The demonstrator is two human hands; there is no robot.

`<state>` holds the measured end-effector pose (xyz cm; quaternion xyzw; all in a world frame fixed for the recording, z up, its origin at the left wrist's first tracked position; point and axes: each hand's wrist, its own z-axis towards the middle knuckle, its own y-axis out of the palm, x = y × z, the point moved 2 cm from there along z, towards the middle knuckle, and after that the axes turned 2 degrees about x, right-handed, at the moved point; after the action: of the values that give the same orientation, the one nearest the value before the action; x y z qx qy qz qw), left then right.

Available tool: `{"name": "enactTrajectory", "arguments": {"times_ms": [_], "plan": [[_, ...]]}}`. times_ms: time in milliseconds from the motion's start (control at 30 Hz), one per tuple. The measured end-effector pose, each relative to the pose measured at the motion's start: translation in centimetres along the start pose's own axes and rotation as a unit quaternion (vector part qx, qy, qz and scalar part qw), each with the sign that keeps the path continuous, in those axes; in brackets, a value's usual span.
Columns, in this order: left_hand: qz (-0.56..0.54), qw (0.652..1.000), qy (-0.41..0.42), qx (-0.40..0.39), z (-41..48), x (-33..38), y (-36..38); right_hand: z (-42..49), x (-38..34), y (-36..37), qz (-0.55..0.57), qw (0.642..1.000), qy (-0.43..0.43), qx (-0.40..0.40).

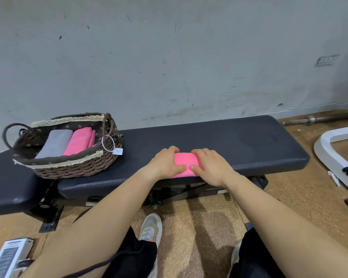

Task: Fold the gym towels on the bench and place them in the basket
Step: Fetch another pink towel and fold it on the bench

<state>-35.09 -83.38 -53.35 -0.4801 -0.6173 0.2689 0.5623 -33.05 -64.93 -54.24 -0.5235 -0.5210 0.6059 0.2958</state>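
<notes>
Scuffed grey wall point(169, 57) backs a black padded counter point(239, 141) in a gym, where a person bends over a folded pink towel point(186, 164) lying near the counter's front edge. The left hand point(165, 163) and right hand point(211, 167) cover the towel's two ends. Their fingers are curled over its far edge and their thumbs press on its top, the thumb tips almost meeting at the middle. Both forearms are bare. To the left, a dark wicker basket point(72, 171) with a flowered cloth lining stands on the counter, well apart from the hands. Inside it a folded grey towel point(55, 143) lies side by side with a second pink towel point(79, 140), the two touching. A white tag point(117, 151) hangs from a loop on the basket's right handle. Below, a pale shoe point(151, 227) rests on the speckled tan floor point(199, 227). A steel bar point(317, 119) lies on the floor by the wall at right, near a white frame point(320, 147).
</notes>
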Motion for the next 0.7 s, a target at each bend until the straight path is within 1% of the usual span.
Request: {"name": "enactTrajectory", "arguments": {"times_ms": [67, 133, 200, 267, 367, 433, 533, 600, 633, 700], "plan": [[0.015, 0.999, -0.034, -0.030, 0.1, 0.7, -0.7, -0.2, -0.3, -0.8, 0.024, 0.999, 0.022, -0.005], [0.042, 0.996, -0.058, -0.061, -0.1, 1.3, -1.5, -0.5, -0.6, -1.5, 0.008, 0.999, 0.030, -0.016], [0.069, 0.991, -0.064, -0.090, -0.4, 1.8, -1.8, -0.6, -1.1, -1.8, -0.022, 0.999, 0.028, -0.032], [0.081, 0.991, -0.053, -0.096, -1.1, 2.2, -1.8, -0.8, -1.6, -2.2, -0.046, 0.998, 0.025, -0.040], [0.072, 0.996, -0.012, -0.057, -3.0, 2.5, -2.5, -0.9, -2.5, -2.8, -0.066, 0.997, 0.012, -0.041], [0.057, 0.998, 0.022, -0.023, -4.7, 2.3, -3.5, -1.1, -3.5, -3.3, -0.042, 0.998, -0.007, -0.052], [0.041, 0.998, 0.047, 0.023, -7.9, 1.9, -5.8, -1.3, -5.8, -4.7, 0.077, 0.992, -0.053, -0.081], [0.019, 0.998, 0.047, 0.045, -10.3, 1.4, -7.7, -1.6, -7.9, -6.0, 0.169, 0.977, -0.085, -0.103], [0.004, 0.997, 0.044, 0.058, -11.6, 1.0, -8.8, -1.7, -9.0, -6.6, 0.198, 0.969, -0.099, -0.115], [-0.054, 0.994, 0.025, 0.087, -13.5, -0.3, -10.9, -1.6, -11.1, -7.6, 0.213, 0.961, -0.129, -0.120]]}}
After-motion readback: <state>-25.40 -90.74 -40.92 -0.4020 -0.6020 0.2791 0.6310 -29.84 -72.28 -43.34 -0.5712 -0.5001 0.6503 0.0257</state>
